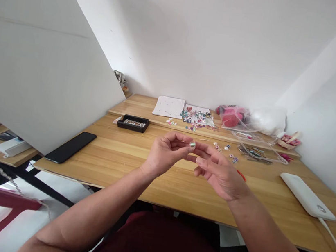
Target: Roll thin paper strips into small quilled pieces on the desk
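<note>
Above the desk, my left hand (166, 152) is closed, pinching a small shiny silvery spool-like piece (192, 144) between thumb and fingertips. Its exact kind is too small to make out. Close on its right is my right hand (218, 170), palm turned inward, fingers spread and loosely curved. The index fingertip of that hand reaches the shiny piece or lies right beside it. I see nothing clearly held there; a fine thread would be too thin to show. Small beaded pieces (233, 158) lie on the desk beyond my right hand, and a red-handled tool (241, 175) is partly hidden behind it.
A black tray (133, 124) of beads stands back left, near a black phone (70, 147). Paper sheets (168, 107), colourful flower shapes (198, 118) and bagged pink material (232, 116) line the raised back shelf. Rightward are a clear box (260, 151) of tools and a corded white device (307, 196).
</note>
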Motion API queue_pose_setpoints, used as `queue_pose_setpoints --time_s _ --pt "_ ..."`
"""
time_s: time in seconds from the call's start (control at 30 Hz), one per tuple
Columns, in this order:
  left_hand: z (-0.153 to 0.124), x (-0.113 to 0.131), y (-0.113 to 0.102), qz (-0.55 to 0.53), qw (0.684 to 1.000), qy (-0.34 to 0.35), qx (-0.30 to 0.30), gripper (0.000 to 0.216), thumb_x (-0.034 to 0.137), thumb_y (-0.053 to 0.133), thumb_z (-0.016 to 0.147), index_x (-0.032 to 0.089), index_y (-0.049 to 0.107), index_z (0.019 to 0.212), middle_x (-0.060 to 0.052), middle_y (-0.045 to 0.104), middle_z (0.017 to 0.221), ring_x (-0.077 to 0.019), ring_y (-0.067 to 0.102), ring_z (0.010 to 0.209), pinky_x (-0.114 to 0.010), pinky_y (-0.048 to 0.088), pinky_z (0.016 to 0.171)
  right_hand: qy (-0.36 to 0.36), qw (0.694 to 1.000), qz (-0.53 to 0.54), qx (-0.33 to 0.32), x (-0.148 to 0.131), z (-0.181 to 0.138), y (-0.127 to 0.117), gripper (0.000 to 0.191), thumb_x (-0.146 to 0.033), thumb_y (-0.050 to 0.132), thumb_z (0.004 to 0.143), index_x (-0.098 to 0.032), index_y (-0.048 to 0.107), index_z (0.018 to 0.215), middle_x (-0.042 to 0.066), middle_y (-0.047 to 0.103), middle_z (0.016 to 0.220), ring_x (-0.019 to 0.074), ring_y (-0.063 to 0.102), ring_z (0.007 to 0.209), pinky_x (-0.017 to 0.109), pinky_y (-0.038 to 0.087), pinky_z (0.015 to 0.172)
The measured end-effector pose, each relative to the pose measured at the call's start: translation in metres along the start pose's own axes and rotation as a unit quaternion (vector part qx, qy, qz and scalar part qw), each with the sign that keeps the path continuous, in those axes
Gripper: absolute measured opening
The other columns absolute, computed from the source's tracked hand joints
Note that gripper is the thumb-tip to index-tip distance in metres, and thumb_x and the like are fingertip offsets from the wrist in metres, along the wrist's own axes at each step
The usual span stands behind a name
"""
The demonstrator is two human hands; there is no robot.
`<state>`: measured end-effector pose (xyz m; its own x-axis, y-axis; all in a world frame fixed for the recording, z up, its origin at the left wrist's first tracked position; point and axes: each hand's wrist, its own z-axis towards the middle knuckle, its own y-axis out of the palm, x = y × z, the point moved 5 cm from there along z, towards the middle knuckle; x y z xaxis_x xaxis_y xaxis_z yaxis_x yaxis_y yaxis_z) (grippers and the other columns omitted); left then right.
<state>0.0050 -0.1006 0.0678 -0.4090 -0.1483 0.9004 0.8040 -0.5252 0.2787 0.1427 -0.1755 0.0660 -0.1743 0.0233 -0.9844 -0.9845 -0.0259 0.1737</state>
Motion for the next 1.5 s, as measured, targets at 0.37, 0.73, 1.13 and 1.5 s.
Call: queue_pose_setpoints --time_s 0.37,0.73,1.13,1.5 --pt "0.002 -0.006 -0.008 0.088 0.995 0.027 0.024 0.024 0.026 0.083 0.074 0.015 0.073 0.093 -0.008 0.077 0.095 -0.0170 0.073 0.085 -0.027 0.061 0.080 -0.190 0.907 -0.351 0.133 -0.016 -0.015 0.001 0.021 -0.037 0.066 0.091 -0.020 0.068 0.080 0.000 0.055 0.065 0.0114 0.044 0.058 0.027 0.035 0.052" --pt "-0.007 0.001 0.004 0.150 0.986 0.050 -0.044 0.021 0.026 0.080 0.078 0.016 0.077 0.096 -0.007 0.077 0.095 -0.0170 0.073 0.083 -0.027 0.061 0.078 -0.274 0.861 -0.400 0.152 -0.058 -0.001 -0.008 0.014 -0.032 0.066 0.091 -0.021 0.072 0.083 0.002 0.069 0.078 0.0136 0.055 0.066 0.028 0.042 0.061" --pt "0.000 -0.006 -0.004 0.007 1.000 -0.003 0.014 0.028 0.025 0.088 0.069 0.015 0.073 0.090 -0.006 0.077 0.093 -0.0146 0.072 0.083 -0.025 0.060 0.079 -0.110 0.965 -0.222 0.082 0.012 0.008 -0.014 0.025 -0.041 0.073 0.084 -0.019 0.068 0.075 -0.002 0.055 0.062 0.0096 0.042 0.053 0.026 0.033 0.050" --pt "-0.008 -0.006 0.003 0.151 0.984 0.074 -0.060 0.019 0.021 0.078 0.080 0.015 0.075 0.097 -0.007 0.075 0.094 -0.0141 0.071 0.081 -0.025 0.059 0.077 -0.280 0.867 -0.387 0.145 -0.043 -0.012 -0.006 0.012 -0.028 0.067 0.091 -0.021 0.072 0.084 0.002 0.068 0.077 0.0133 0.056 0.067 0.027 0.042 0.060"
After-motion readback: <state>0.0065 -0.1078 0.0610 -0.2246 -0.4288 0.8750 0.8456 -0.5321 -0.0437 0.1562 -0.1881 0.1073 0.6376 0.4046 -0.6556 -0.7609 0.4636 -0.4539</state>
